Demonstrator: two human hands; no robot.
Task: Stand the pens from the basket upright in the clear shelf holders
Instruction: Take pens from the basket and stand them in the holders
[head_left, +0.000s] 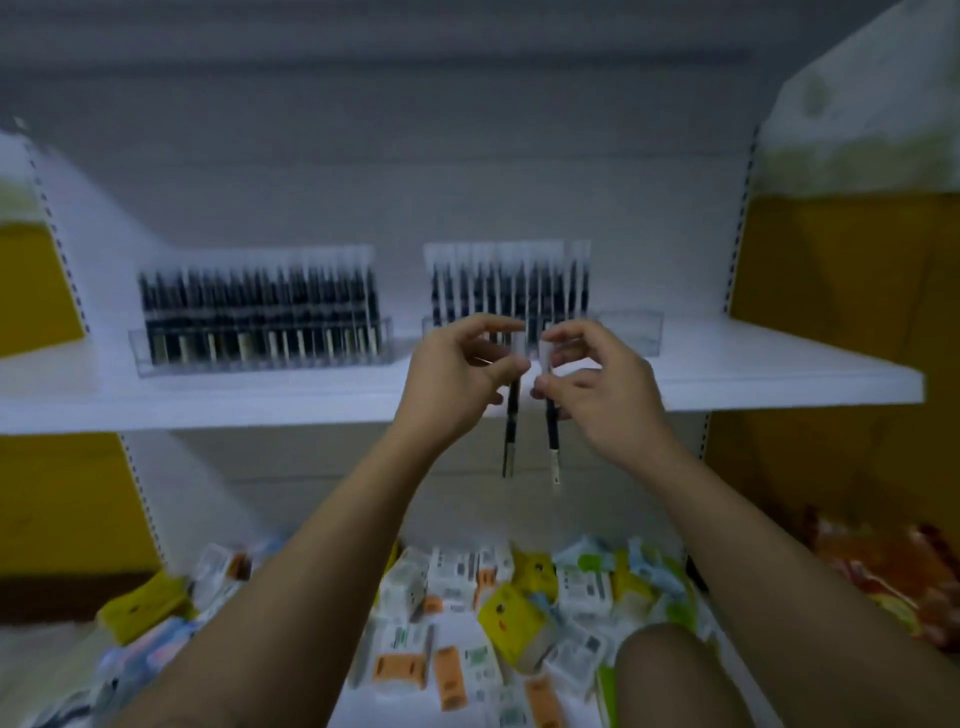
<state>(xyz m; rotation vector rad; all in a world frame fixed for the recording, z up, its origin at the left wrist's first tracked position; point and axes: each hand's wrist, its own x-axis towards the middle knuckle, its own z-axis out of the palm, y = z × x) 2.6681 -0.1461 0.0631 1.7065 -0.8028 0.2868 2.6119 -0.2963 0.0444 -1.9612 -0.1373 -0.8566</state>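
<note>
Pens slim, black, pale-ended: left pen (511, 421) tight in left hand (457, 376), right pen (551, 434) tight in right hand (602, 387).

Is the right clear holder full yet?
Not full: pens fill most of the right holder, but its right end is bare clear plastic.

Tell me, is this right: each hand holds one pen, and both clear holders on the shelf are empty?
Not quite. In the head view the left hand and right hand each hold one pen, but the left holder and right holder are not empty: both hold rows of upright pens.
</note>
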